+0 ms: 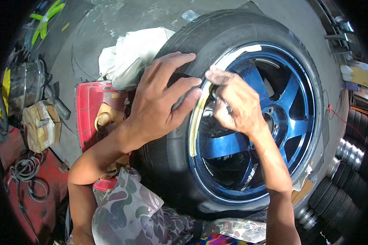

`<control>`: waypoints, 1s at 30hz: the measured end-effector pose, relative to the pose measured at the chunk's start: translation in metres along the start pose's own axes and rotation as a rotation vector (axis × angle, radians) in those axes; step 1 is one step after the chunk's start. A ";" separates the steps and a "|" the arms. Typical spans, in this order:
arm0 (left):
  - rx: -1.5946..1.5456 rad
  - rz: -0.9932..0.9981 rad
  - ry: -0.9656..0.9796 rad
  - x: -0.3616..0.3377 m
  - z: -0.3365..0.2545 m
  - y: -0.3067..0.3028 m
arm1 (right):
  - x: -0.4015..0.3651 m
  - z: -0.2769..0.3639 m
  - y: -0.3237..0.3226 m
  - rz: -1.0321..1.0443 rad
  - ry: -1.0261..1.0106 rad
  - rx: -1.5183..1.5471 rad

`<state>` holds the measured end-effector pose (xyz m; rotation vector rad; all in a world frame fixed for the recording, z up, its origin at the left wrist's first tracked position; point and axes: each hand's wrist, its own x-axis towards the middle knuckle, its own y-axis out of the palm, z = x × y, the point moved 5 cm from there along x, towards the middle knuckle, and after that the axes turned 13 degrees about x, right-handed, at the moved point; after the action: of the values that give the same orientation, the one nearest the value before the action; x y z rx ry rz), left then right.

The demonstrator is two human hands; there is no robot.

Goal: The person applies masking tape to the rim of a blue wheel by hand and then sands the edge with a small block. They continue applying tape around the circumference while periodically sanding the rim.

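A blue spoked wheel (pixel 225 145) with a black tyre (pixel 173 163) lies in front of me. Pale tape (pixel 199 122) runs along the left and upper-left part of its rim. My left hand (pixel 159 92) is over the tyre's left side, fingers apart and holding nothing, its fingertips near the tape. My right hand (pixel 237 100) is curled over the rim and spokes, its index fingertip at the tape. Its palm side is hidden, and whether it pinches anything is unclear.
Left of the tyre are a red toolbox (pixel 84 118) with tape rolls and a white cloth bag (pixel 137 55). Further left lie a cardboard-wrapped box (pixel 41 126) and coiled cable (pixel 26 169). Stacked tyres (pixel 333 200) stand at the lower right.
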<state>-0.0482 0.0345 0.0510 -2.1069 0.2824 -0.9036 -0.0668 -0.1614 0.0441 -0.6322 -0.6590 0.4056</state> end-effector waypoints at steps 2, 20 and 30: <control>-0.020 -0.021 -0.010 -0.002 0.004 -0.004 | -0.006 0.012 0.009 0.042 0.009 0.039; 0.071 0.089 0.041 -0.004 -0.001 -0.012 | 0.010 -0.028 -0.029 -0.086 0.094 -0.164; 0.232 0.273 0.225 0.002 -0.013 0.000 | 0.000 -0.017 -0.038 -0.258 0.267 -0.052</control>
<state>-0.0562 0.0255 0.0570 -1.7077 0.5405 -0.9589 -0.0502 -0.1968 0.0587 -0.6286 -0.4883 0.0620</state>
